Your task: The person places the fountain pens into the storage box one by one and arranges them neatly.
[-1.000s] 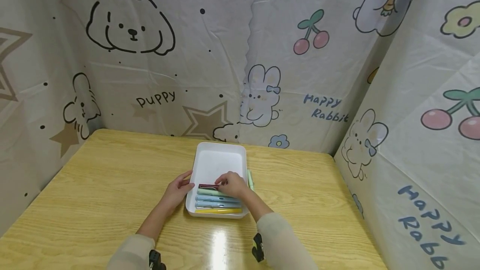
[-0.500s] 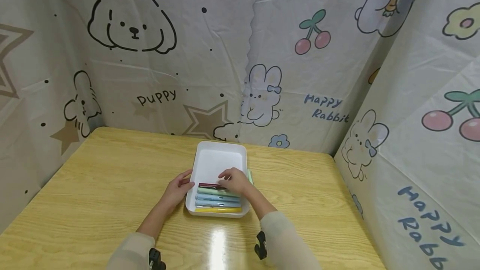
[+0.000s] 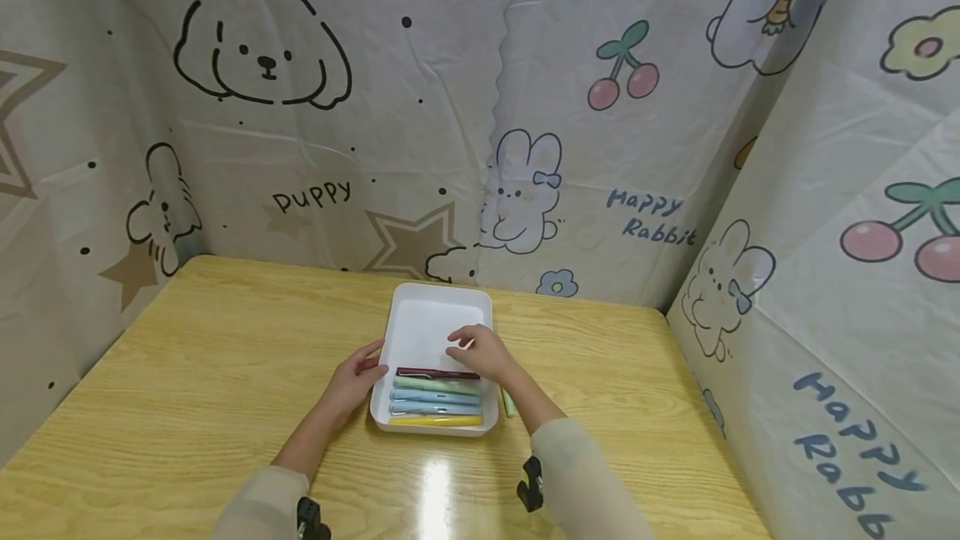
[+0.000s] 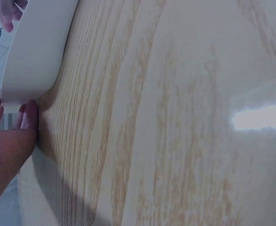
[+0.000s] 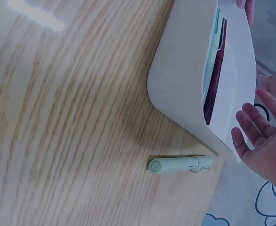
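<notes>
A white tray (image 3: pixel 431 319) holds a row of capped pens across its near half. The dark red pen (image 3: pixel 437 373) lies farthest back, then a light green pen (image 3: pixel 435 385), light blue pens (image 3: pixel 435 397) and a yellow pen (image 3: pixel 435 420) nearest the front. My left hand (image 3: pixel 351 386) grips the tray's left side, thumb at the rim and fingers against the outer wall. Over the right part of the tray, just behind the red pen, my right hand (image 3: pixel 483 354) hovers with loosely bent fingers and nothing in them.
Another light green pen (image 5: pixel 180 164) lies on the wooden table (image 3: pixel 247 340) beside the tray's right wall, partly hidden by my right arm in the head view. Printed cloth (image 3: pixel 420 107) hangs behind the table and along both sides.
My right hand has let go of the red pen and moved up and right, uncovering it. The left hand and the tray have stayed put.
</notes>
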Demonstrator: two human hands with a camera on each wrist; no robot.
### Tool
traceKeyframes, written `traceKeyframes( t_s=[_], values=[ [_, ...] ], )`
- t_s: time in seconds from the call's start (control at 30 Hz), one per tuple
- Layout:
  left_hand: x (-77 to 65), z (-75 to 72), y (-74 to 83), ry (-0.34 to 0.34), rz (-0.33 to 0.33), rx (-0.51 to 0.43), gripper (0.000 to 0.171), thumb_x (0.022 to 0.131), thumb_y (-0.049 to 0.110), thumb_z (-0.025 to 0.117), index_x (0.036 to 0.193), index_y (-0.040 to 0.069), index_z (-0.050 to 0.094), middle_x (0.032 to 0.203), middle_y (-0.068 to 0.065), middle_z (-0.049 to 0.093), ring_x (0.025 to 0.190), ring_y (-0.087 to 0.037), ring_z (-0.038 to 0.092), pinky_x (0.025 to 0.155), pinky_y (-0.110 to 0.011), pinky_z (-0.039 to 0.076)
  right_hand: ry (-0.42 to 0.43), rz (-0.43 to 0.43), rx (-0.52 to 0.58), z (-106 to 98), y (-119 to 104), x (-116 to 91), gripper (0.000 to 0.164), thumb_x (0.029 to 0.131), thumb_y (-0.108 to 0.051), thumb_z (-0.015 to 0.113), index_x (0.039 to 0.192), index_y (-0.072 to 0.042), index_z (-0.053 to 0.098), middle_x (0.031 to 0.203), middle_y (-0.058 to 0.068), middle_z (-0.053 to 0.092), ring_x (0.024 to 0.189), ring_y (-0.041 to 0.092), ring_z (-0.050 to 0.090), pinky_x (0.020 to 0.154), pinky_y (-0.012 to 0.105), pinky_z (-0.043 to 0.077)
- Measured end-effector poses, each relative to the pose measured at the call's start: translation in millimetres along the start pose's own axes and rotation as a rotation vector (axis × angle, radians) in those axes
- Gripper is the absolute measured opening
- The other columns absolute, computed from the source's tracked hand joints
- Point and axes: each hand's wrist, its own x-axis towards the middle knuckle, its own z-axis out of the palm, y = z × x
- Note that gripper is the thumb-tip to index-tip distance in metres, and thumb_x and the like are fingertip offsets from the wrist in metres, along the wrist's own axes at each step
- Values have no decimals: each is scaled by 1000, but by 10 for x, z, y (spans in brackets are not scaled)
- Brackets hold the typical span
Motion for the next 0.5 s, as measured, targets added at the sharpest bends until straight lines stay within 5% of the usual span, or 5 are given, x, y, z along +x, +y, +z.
traceKeyframes(
  t_s=[0.5],
  values=[
    [-7,12,0,12,7,8,51,96,14,52,144,14,36,134,-25,46,122,-34,47,102,-44,42,67,79,75,-182,100,-54,30,87,-27,65,109,-7,67,103,12,63,87,20,58,70,28,49]
  ],
)
